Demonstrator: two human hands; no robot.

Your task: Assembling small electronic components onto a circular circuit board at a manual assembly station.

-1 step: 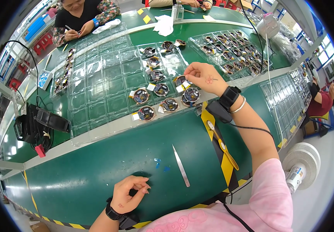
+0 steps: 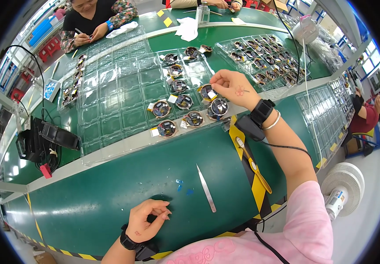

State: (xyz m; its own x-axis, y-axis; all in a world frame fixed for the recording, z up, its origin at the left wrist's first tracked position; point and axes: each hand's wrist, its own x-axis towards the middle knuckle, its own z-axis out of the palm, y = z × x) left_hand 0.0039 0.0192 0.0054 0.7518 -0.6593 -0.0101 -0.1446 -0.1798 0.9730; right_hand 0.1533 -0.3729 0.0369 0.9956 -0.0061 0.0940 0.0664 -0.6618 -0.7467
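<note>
My right hand [image 2: 236,89] is over the right side of the clear tray, thumb and fingertips pinched on the rim of a round circuit assembly [image 2: 207,92]. Just below it lies another round circuit assembly [image 2: 219,107], overlapping one beneath it. Several similar round boards with white and yellow tabs sit in the right columns of the clear plastic tray [image 2: 106,105]. My left hand [image 2: 148,220] rests low on the green table, fingers curled and thumb tip close to them, with nothing visible in it. Tweezers [image 2: 206,189] lie to its right.
A yellow-handled tool [image 2: 256,165] lies on the striped tape at right. Blue scraps [image 2: 179,185] dot the green mat. Another filled tray [image 2: 265,59] stands farther back. A black device [image 2: 44,138] with cables is at left. A co-worker [image 2: 95,26] sits across the table; a white fan [image 2: 342,187] stands right.
The round circuit assembly at my right fingertips has shifted very slightly to the right. My left hand has not moved.
</note>
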